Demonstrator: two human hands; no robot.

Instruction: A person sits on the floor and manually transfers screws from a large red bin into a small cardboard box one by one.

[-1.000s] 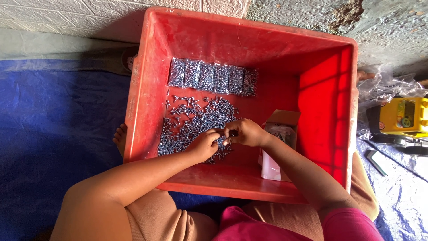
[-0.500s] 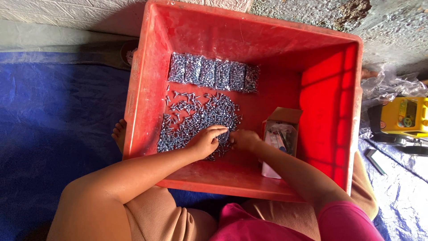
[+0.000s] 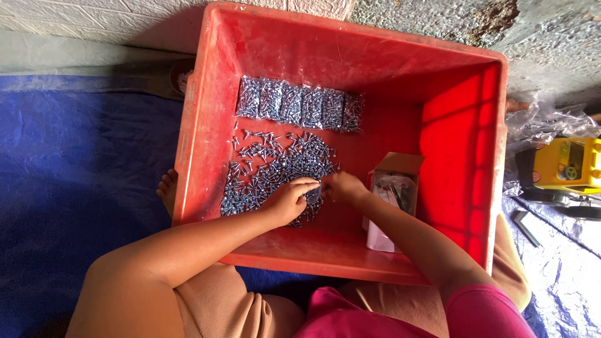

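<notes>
A big red plastic crate (image 3: pixel 194 125) stands on the floor in front of me. On its bottom lies a loose pile of small silver screws (image 3: pixel 275 166). Behind the pile, a row of several small clear bags filled with screws (image 3: pixel 299 105) lies side by side. My left hand (image 3: pixel 289 200) rests on the near edge of the pile, fingers curled around a few screws. My right hand (image 3: pixel 341 186) is right beside it, fingertips pinched together at the pile's edge. What is between the fingers is too small to make out.
An open small cardboard box (image 3: pixel 393 191) with clear bags inside stands in the crate at my right wrist. A blue tarp (image 3: pixel 75 175) covers the floor. A yellow device (image 3: pixel 566 164) and crumpled clear plastic (image 3: pixel 544 122) lie right of the crate. My bare foot (image 3: pixel 167 191) is at the crate's left wall.
Both hands have come down from just above the pile onto its near edge and moved slightly apart. The view has shifted a little.
</notes>
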